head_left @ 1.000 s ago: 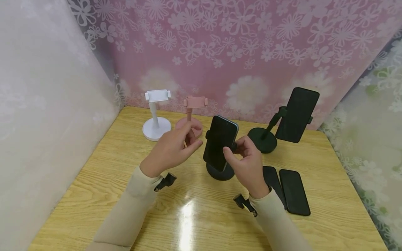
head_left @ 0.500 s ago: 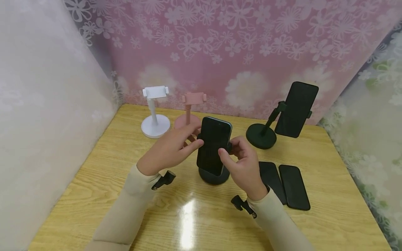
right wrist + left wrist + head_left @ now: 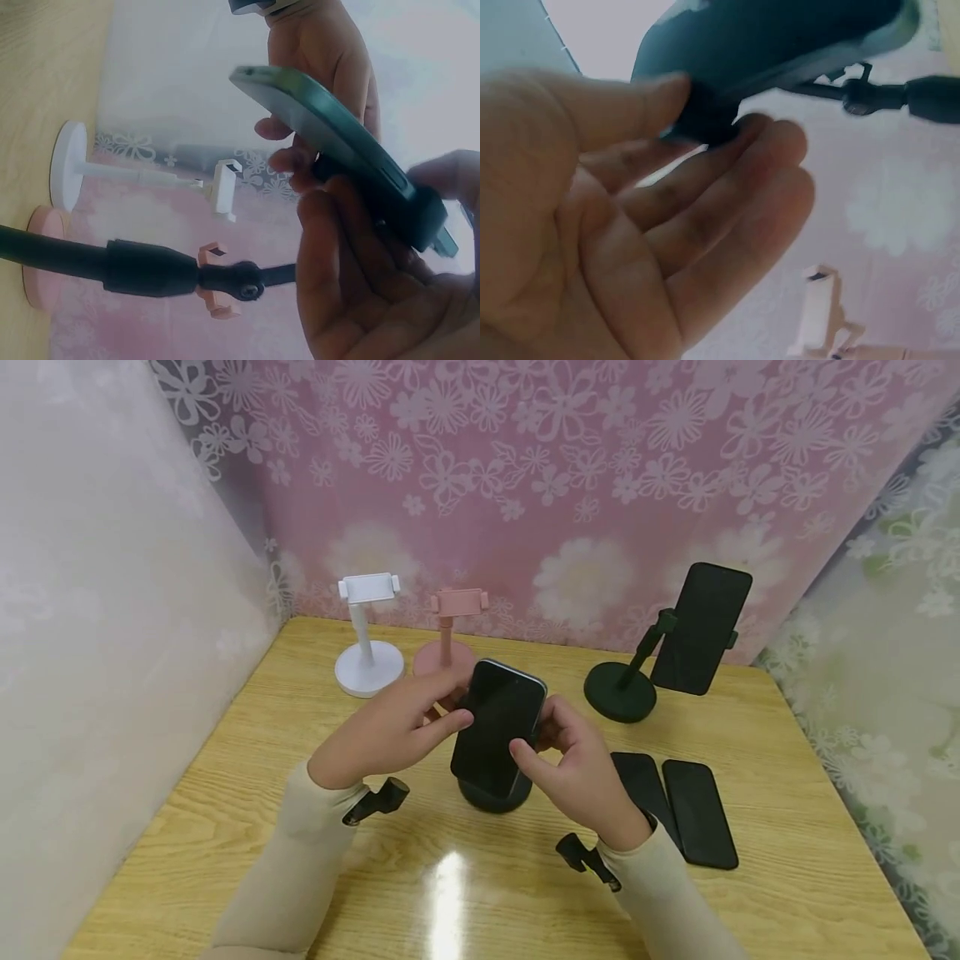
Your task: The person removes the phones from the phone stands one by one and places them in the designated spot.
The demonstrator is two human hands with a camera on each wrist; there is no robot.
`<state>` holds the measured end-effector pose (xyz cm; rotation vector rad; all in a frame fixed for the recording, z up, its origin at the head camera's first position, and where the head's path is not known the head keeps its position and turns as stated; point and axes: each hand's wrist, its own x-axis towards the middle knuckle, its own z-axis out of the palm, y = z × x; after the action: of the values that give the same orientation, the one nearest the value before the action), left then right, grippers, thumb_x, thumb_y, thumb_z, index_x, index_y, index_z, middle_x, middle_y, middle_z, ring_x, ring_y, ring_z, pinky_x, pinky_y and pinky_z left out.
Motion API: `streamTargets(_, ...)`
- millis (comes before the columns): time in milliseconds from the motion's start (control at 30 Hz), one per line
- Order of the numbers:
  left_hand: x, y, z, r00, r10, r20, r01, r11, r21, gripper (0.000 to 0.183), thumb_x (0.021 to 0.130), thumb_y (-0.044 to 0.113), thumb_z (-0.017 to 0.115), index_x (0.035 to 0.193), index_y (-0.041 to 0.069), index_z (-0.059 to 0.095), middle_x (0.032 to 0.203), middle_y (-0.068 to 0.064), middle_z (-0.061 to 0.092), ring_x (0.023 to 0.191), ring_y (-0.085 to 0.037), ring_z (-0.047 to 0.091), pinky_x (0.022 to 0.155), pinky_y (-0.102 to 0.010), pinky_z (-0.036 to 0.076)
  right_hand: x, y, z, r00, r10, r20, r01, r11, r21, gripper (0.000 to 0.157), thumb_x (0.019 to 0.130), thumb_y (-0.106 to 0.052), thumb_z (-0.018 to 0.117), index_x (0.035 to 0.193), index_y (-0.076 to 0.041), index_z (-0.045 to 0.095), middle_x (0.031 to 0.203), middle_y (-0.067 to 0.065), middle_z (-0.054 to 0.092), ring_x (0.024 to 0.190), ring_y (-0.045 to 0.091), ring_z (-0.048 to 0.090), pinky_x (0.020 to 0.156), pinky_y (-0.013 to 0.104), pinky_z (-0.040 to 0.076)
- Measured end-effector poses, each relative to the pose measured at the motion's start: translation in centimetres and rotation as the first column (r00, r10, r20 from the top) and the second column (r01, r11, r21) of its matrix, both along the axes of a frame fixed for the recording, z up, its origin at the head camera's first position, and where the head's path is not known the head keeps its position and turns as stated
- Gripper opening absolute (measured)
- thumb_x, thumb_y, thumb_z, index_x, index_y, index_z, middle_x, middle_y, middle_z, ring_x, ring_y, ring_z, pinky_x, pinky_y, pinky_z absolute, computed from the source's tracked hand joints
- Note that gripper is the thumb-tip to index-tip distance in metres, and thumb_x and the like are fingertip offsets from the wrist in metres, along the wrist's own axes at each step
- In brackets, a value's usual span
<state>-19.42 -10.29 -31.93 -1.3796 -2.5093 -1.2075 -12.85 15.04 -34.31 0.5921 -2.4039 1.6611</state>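
Observation:
In the head view a smartphone [image 3: 498,727] with a dark screen stands tilted in the clamp of a black phone stand [image 3: 491,799]. My left hand [image 3: 390,727] pinches the clamp's left end, thumb in front and fingers behind; the left wrist view shows that black clamp end [image 3: 709,124] under the thumb. On the other side, my right hand [image 3: 581,768] holds the right clamp end [image 3: 421,217], its fingers reaching behind the phone. The phone hides most of the stand's arm from the head view.
At the back stand a white phone stand [image 3: 369,668] and a pink phone stand [image 3: 459,603]. Right of them, a dark green stand [image 3: 621,692] bears another phone [image 3: 701,628]. Two dark phones lie side by side at right, one [image 3: 701,814] partly beyond my right wrist.
The phone and its stand have shifted left and toward me. My left hand, apart from the phone one second ago, now grips the clamp's left end. The right hand moved along with the phone.

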Motion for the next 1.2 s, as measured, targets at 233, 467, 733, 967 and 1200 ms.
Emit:
streamTargets(233,0.4,-1.0,0.8,0.994,-0.113,0.000,0.113,0.993,-0.037,0.013,0.101,0.021,0.070,0.108,0.017,0.060,0.089,0.013,0.065,0.084,-0.002,0.065,0.078,-0.028,0.057,0.5,0.5,0.6,0.994,0.098,0.038,-0.102,0.988,0.112,0.019,0.096,-0.007,0.072,0.109,-0.010,0.059,0.099,0.000,0.065,0.084,0.016,0.066,0.078,0.034,0.059)
streamTargets(467,0.8,-0.9,1.1,0.992,-0.129,-0.016,0.128,0.990,-0.051,0.019,0.098,0.025,0.073,0.093,0.017,0.057,0.079,0.014,0.056,0.080,-0.002,0.061,0.075,-0.027,0.055,0.1,1.3,0.7,0.976,0.214,0.037,-0.217,0.970,0.112,0.024,0.101,-0.007,0.067,0.124,-0.009,0.060,0.102,0.001,0.066,0.086,0.017,0.067,0.079,0.034,0.058)
streamTargets(733,1.0,-0.9,1.4,0.997,-0.073,0.036,0.076,0.992,-0.096,0.018,0.099,0.031,0.071,0.095,0.018,0.060,0.083,0.012,0.063,0.082,-0.004,0.064,0.077,-0.031,0.057,-0.3,2.0,0.7,0.983,0.178,-0.042,-0.169,0.971,0.166,0.006,0.105,-0.017,0.062,0.099,-0.016,0.063,0.087,-0.005,0.062,0.083,0.014,0.064,0.077,0.032,0.054)
streamTargets(967,0.5,-1.1,1.1,0.996,-0.036,0.080,0.044,0.993,-0.107,0.018,0.098,0.035,0.072,0.092,0.020,0.063,0.084,0.012,0.067,0.081,-0.004,0.065,0.074,-0.030,0.056,-0.4,2.1,0.7,0.984,0.154,-0.087,-0.136,0.974,0.180,0.010,0.104,-0.014,0.064,0.095,-0.017,0.067,0.083,-0.004,0.063,0.077,0.013,0.061,0.071,0.031,0.053)
streamTargets(1200,-0.2,-1.4,0.5,0.985,-0.113,0.130,0.117,0.993,-0.028,0.018,0.100,0.027,0.071,0.084,0.021,0.066,0.080,0.013,0.066,0.078,-0.004,0.066,0.073,-0.031,0.057,-0.5,2.1,0.8,0.982,0.162,-0.098,-0.145,0.976,0.160,0.021,0.103,-0.007,0.063,0.086,-0.018,0.066,0.076,-0.006,0.058,0.068,0.014,0.054,0.063,0.031,0.047)
